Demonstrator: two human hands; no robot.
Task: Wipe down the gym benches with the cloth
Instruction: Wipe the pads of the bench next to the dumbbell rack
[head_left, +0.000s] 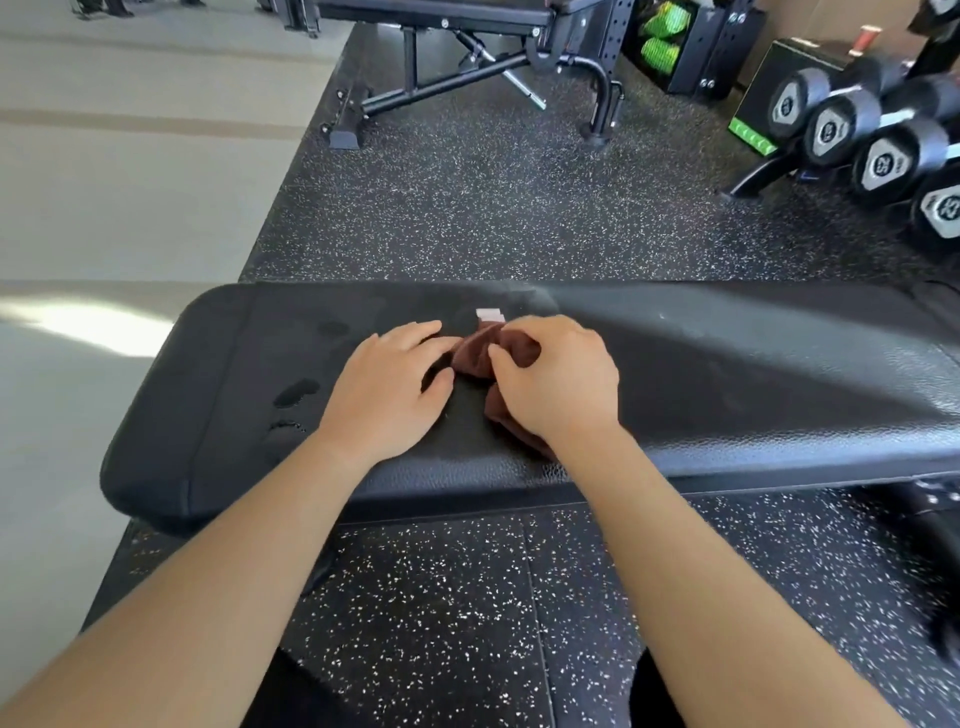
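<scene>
Both forearms reach mid-frame: right hand grip pinches the bunched cloth, left hand spread on the bench; wet patches at left may get missed.

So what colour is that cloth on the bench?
Dark reddish brown, with a small white tag; the cloth shows best in the head view.

black padded bench runs straight across from 9 to 3 o'clock, pebbled vinyl, rounded end at 9. sitting on it near the middle is a bunched-up brown cloth with a small white tag sticking out toward 12. couple of dark wet spots on the pad toward 9. bench stands on speckled black rubber floor.
</scene>
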